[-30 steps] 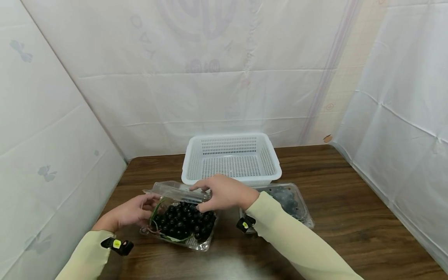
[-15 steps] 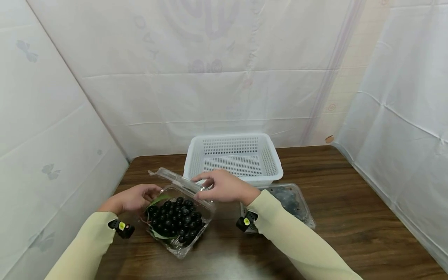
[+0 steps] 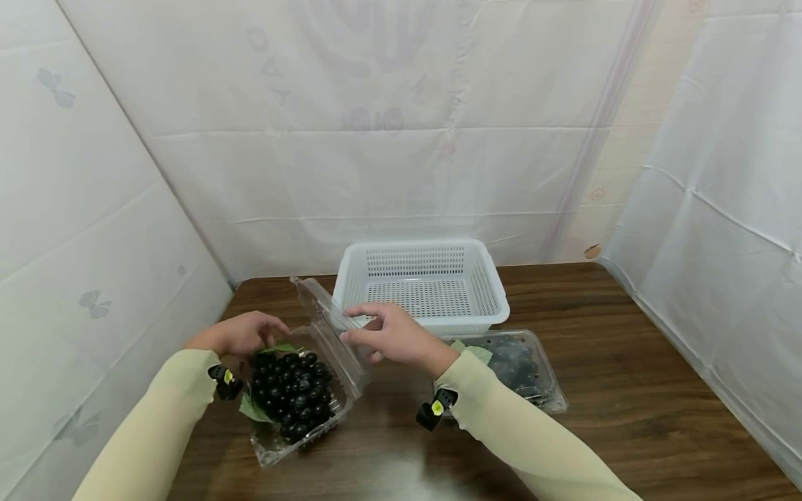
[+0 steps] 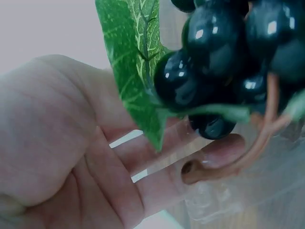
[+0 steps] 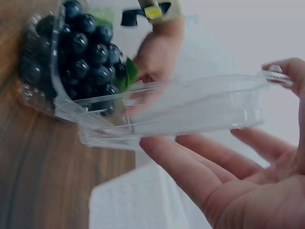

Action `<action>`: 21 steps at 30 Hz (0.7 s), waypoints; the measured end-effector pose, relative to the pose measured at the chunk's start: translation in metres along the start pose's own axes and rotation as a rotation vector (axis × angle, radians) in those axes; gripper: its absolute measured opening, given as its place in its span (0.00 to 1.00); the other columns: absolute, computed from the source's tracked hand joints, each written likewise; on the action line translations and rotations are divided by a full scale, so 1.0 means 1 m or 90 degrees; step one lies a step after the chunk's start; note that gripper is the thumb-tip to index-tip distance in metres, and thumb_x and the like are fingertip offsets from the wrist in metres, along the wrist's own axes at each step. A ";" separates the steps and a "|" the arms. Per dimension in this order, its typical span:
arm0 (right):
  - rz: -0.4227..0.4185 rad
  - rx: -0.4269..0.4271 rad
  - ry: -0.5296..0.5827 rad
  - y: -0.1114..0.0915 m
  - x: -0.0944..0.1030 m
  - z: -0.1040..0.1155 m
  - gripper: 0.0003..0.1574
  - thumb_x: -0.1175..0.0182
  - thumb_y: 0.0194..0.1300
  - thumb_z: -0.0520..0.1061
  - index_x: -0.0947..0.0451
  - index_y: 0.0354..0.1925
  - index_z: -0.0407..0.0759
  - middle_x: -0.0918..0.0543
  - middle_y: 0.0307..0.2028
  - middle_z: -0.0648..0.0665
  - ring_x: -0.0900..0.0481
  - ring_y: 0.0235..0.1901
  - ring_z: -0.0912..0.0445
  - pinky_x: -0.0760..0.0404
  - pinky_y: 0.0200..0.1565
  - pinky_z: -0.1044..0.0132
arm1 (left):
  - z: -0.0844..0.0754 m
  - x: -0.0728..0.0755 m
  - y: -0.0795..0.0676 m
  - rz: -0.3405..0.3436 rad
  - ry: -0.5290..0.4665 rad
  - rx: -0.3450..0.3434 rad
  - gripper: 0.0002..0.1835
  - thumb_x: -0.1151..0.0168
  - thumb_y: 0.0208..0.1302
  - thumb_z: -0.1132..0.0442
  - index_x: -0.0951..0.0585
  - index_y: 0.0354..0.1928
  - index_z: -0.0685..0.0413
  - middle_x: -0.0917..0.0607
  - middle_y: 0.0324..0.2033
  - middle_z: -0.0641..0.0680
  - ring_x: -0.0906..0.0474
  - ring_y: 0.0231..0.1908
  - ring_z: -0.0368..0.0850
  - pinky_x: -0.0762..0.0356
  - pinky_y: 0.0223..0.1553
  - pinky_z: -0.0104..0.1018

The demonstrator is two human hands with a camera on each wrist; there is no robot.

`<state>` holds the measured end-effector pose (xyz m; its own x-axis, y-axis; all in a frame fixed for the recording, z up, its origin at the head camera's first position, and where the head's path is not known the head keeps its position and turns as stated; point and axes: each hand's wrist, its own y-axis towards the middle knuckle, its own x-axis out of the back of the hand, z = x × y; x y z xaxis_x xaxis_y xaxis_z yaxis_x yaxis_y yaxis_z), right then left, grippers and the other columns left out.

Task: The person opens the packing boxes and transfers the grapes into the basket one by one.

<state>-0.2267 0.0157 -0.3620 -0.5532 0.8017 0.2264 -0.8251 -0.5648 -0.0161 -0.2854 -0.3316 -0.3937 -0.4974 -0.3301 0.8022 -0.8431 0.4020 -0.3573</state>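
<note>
A clear clamshell box [image 3: 270, 456] stands turned at an angle on the left of the table. A bunch of black grapes [image 3: 291, 400] with green leaves and a brown stem [image 4: 238, 167] fills it. My left hand [image 3: 246, 334] is at its far-left edge, fingers extended beside the grapes and under a leaf [image 4: 125, 71]; the thumb is hidden. The box's lid [image 5: 200, 107] is raised and leans right. My right hand [image 3: 395, 339] is on the lid's outer side, fingers spread and nearly straight along it. A digit at the top of the right wrist view touches the lid's rim.
Behind the hands stands a white slotted plastic basket [image 3: 351, 271]. A second clear box [image 3: 544, 355], lid down, with dark grapes and leaves in it, lies under the right forearm. A pale curtain [image 3: 401, 174] encloses the wooden table [image 3: 633, 390].
The grape box has turned and shifted left. Its lid has swung up and to the right. My left hand has moved up toward the box's far side; the right hand has stayed near the lid.
</note>
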 end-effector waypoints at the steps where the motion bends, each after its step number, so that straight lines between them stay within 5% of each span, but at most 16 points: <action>1: -0.008 -0.008 0.027 0.000 -0.003 -0.001 0.33 0.30 0.67 0.49 0.24 0.68 0.48 0.11 0.47 0.33 0.15 0.28 0.52 0.10 0.34 0.54 | -0.001 0.002 0.002 -0.003 0.015 -0.001 0.28 0.56 0.63 0.84 0.20 0.62 0.62 0.14 0.43 0.56 0.19 0.44 0.49 0.29 0.35 0.39; 12: -0.056 -0.032 0.181 -0.007 -0.029 -0.006 0.39 0.32 0.68 0.49 0.32 0.73 0.48 0.13 0.54 0.33 0.11 0.43 0.35 0.10 0.36 0.54 | 0.001 0.013 0.019 -0.024 0.067 -0.006 0.28 0.59 0.58 0.89 0.16 0.52 0.65 0.12 0.41 0.60 0.17 0.48 0.61 0.16 0.46 0.51; 21: -0.058 -0.047 0.168 -0.011 -0.034 -0.007 0.42 0.29 0.66 0.56 0.33 0.73 0.55 0.13 0.53 0.40 0.10 0.40 0.46 0.10 0.43 0.50 | 0.001 0.012 0.024 -0.032 0.030 0.005 0.23 0.55 0.66 0.84 0.18 0.56 0.66 0.13 0.43 0.62 0.17 0.45 0.58 0.20 0.36 0.42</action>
<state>-0.2000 -0.0042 -0.3763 -0.4799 0.8768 -0.0307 -0.8732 -0.4807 -0.0802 -0.3121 -0.3269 -0.3929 -0.4444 -0.3091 0.8408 -0.8684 0.3791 -0.3196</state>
